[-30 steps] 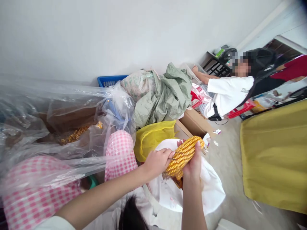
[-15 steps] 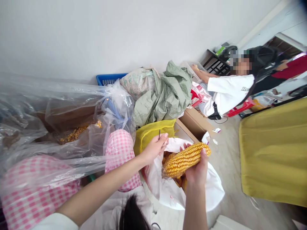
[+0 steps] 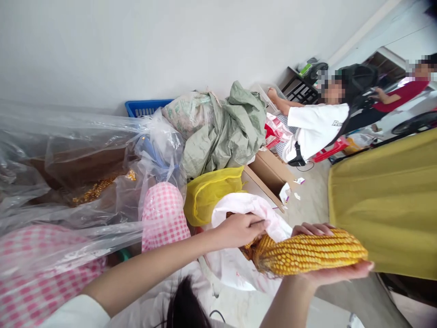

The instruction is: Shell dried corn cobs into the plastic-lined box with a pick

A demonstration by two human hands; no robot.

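Note:
My right hand (image 3: pixel 336 273) cradles a long yellow-orange corn cob (image 3: pixel 307 253) from below, with its fingers curled over the far side. The cob lies almost level, its thick end reaching the mouth of a white plastic bag (image 3: pixel 235 269). My left hand (image 3: pixel 239 230) rests at that mouth, close to the cob's end, with its fingers bent over the bag. More corn shows inside the bag (image 3: pixel 251 243). Whatever my left fingers hold is hidden.
Clear plastic sheeting (image 3: pixel 68 136) holds loose kernels at left, beside pink gingham cloth (image 3: pixel 164 218). Further off are a yellow mesh bag (image 3: pixel 211 196), a green woven sack (image 3: pixel 221 132), a blue basket (image 3: pixel 146 108), a cardboard box (image 3: pixel 268 175), a seated person (image 3: pixel 314 130) and an olive cloth (image 3: pixel 389 205).
The cob has swung out from over the bag to lie level at the right, resting across my right hand. My left hand has moved down to the bag mouth, and the thin pin no longer shows.

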